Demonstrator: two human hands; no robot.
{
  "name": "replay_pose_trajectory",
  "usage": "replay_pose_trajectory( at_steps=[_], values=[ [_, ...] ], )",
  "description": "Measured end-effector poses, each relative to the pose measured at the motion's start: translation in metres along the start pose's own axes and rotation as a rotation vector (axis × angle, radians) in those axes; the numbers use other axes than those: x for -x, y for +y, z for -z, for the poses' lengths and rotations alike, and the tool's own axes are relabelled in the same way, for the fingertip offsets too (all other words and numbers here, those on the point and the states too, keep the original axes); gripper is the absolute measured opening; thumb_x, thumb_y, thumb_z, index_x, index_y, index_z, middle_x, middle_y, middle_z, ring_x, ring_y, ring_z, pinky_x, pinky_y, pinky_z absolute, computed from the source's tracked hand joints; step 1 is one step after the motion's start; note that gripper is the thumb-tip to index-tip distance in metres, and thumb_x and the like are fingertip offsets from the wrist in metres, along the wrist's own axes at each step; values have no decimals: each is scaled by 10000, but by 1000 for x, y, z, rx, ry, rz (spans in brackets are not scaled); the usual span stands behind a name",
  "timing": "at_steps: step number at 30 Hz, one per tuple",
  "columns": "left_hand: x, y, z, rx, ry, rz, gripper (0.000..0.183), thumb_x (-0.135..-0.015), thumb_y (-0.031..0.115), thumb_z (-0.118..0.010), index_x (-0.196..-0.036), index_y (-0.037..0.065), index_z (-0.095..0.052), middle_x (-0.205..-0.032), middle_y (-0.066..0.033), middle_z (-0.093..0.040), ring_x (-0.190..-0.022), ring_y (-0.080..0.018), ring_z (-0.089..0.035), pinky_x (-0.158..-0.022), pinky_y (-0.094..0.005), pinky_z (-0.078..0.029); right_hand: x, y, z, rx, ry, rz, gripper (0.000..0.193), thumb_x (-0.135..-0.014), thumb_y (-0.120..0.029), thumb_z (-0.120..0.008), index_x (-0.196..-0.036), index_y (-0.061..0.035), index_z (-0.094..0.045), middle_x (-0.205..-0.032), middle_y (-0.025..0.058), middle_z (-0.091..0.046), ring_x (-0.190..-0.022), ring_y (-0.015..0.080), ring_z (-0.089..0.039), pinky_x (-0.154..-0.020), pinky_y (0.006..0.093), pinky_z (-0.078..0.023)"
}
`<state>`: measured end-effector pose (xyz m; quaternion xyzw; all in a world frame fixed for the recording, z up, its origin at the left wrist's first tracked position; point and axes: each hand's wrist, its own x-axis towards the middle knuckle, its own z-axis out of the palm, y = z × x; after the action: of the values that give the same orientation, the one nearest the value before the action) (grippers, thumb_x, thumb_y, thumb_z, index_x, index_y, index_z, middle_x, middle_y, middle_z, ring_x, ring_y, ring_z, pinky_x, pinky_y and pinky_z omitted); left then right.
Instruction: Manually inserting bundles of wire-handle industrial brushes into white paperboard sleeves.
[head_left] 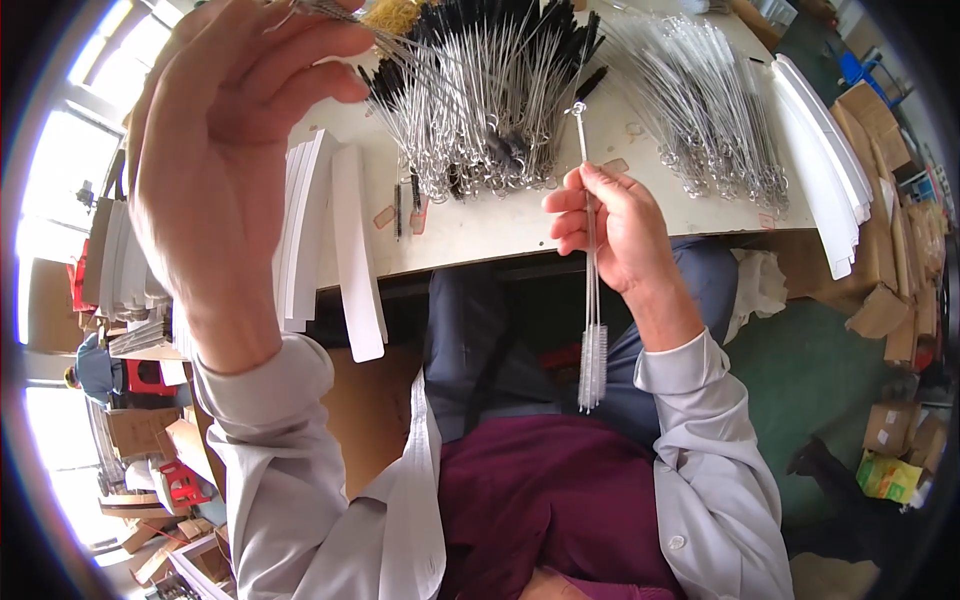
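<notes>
Right hand (610,225): my fingers are closed around a few white-bristled wire brushes (592,300), held upright over my lap.
Left hand (235,140): raised, fingers pinching more wire stems (400,45).
Risk: a loose grip likely drops brushes floorward.
Obstructions: black-bristled brush pile (490,90), white-bristled pile (710,110), card strips (340,240) crowd the table (500,225).

Upright white-bristled wire brushes (592,300)

Bright daylight glares from left windows (60,190); fisheye edges bend, dark corners.
</notes>
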<state>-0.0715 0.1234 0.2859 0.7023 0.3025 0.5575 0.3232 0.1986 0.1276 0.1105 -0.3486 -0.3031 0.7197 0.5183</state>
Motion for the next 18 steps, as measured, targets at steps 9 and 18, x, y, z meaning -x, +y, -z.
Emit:
replay_pose_trajectory(
  at_steps=[9, 18],
  values=[
    [73, 2, -91, 164, -222, -27, 98, -1021, 37, -533, -1093, -19, -498, -1139, -363, -664, -940, -346, -727, -788, -402, -604, 10, 3, -3, -175, 119, -35, 280, -1094, -247, -456, -1103, -25, -627, -1031, 197, -750, -813, 267, -755, -605, 348, -629],
    [138, -45, -134, -119, -442, -218, 236, -800, -104, -709, -979, -31, -572, -1107, -284, -706, -926, -363, -752, -764, -384, -623, -9, 14, 31, -175, 255, -29, 277, -1097, -255, -445, -1110, -37, -616, -1117, 210, -737, -897, 283, -752, -691, 385, -620]
  ],
)
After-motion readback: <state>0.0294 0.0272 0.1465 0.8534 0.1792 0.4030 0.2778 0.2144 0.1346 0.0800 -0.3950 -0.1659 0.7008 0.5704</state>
